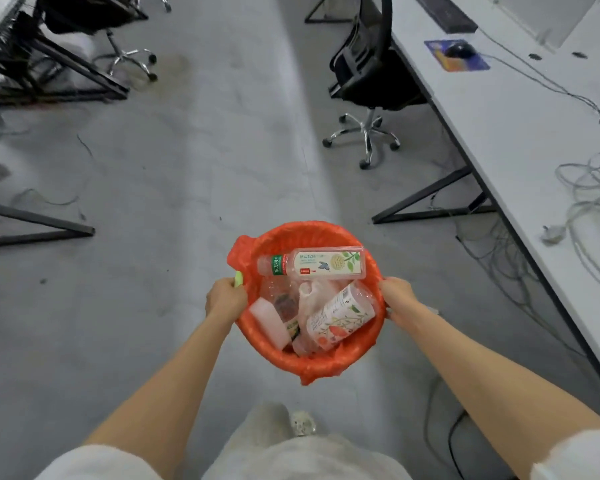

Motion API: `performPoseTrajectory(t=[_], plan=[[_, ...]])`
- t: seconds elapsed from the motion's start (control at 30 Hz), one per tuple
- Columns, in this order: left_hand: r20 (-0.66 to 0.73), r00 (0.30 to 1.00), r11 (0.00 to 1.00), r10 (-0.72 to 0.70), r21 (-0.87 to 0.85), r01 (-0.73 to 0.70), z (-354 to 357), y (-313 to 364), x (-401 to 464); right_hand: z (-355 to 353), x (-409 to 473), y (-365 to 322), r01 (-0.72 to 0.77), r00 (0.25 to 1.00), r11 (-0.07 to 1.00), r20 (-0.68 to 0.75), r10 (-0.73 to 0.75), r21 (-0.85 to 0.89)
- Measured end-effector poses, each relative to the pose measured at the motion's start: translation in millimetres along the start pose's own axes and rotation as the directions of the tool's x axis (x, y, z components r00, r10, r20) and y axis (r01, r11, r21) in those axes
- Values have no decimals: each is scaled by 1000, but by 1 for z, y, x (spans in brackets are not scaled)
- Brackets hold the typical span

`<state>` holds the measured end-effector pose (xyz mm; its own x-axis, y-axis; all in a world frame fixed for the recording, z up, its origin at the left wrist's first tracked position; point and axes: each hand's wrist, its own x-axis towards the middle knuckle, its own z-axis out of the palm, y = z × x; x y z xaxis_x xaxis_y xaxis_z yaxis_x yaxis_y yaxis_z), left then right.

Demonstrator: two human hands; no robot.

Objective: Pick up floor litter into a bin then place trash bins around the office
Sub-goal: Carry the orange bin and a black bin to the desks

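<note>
Both hands clamp the rim: left hand (225,296) and right hand (397,295) grip the orange-lined trash bin (376,268), plastic bottles (312,264) inside, above the floor (160,188).

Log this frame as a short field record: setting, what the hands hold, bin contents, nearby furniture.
setting: office aisle, grey floor
left hand: grips the left rim of the bin
right hand: grips the right rim
bin: lined with an orange bag, held above the floor
contents: plastic bottle lying across the top, second bottle tilted, white block, crumpled clear plastic
furniture: black office chair, white desk at right
desk items: mouse on mouse pad, loose cables
</note>
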<state>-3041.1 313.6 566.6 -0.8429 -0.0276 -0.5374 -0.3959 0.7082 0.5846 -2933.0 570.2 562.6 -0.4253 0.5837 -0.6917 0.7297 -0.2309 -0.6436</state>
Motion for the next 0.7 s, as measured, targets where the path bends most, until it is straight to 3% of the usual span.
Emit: performPoseTrajectory(t=[0.47, 0.7], plan=[[114, 993, 992, -30, -121, 44, -44, 190, 286, 109, 200, -228, 0, 995, 999, -97, 4, 41], [226, 971, 988, -83, -108, 109, -4, 288, 388, 105, 303, -297, 5, 987, 996, -158, 10, 92]])
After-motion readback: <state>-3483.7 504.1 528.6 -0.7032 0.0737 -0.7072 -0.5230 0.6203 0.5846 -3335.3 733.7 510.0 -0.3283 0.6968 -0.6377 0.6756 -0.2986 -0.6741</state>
